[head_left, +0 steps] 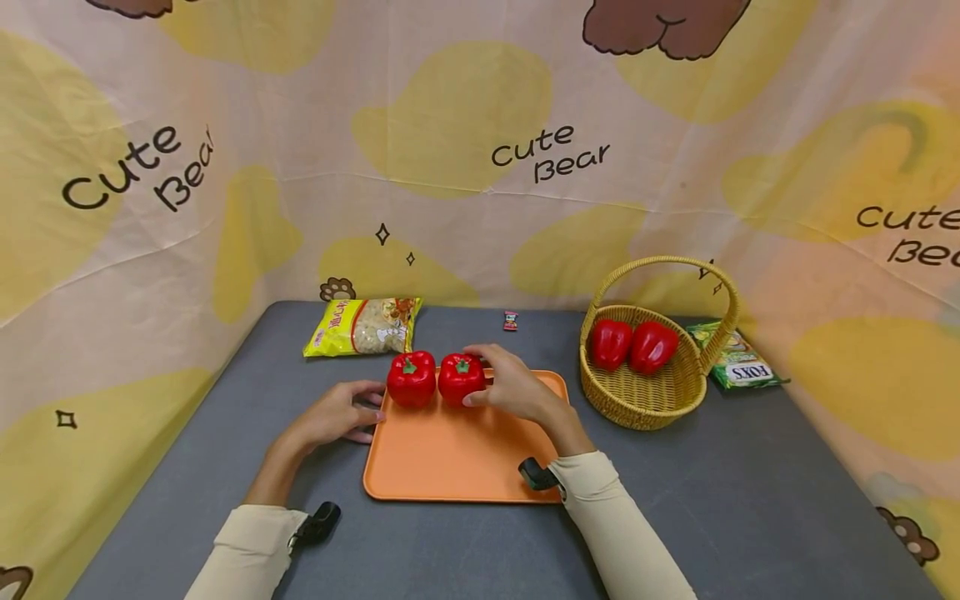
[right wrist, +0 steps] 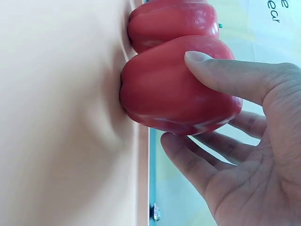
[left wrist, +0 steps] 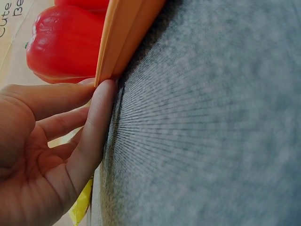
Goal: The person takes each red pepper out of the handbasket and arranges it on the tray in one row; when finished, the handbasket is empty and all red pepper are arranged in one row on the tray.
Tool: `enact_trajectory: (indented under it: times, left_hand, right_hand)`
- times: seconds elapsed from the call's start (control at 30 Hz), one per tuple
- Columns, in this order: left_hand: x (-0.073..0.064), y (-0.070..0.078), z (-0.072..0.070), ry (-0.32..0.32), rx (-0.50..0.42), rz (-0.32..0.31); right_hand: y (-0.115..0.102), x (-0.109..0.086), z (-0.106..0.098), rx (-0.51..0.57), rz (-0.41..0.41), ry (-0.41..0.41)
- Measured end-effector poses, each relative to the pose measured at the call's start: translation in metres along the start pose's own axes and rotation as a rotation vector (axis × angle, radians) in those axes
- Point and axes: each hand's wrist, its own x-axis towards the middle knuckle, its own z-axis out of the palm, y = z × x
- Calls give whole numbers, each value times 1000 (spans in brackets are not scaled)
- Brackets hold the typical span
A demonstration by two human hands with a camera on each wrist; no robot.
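Two red bell peppers stand upright side by side on the orange tray, near its far left corner. My right hand holds the right-hand bell pepper, thumb on its near side and fingers round the far side. In the right wrist view that pepper has its base on the tray and leans against its neighbour. Beside the left-hand bell pepper, my left hand pinches the tray's left rim. The left wrist view shows thumb and finger meeting at the tray's edge.
A yellow snack bag lies behind the tray at left, and a small wrapped candy at the back. To the right stands a wicker basket with two more red peppers, a green packet behind it. Patterned cloth hangs around the grey table.
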Motion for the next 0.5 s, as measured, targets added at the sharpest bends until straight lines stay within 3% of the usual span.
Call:
enact_trajectory:
  times: [0.5]
  left_hand:
    - [0, 1, 0, 6, 14, 7]
  right_hand:
    - [2, 3, 1, -6, 4, -3]
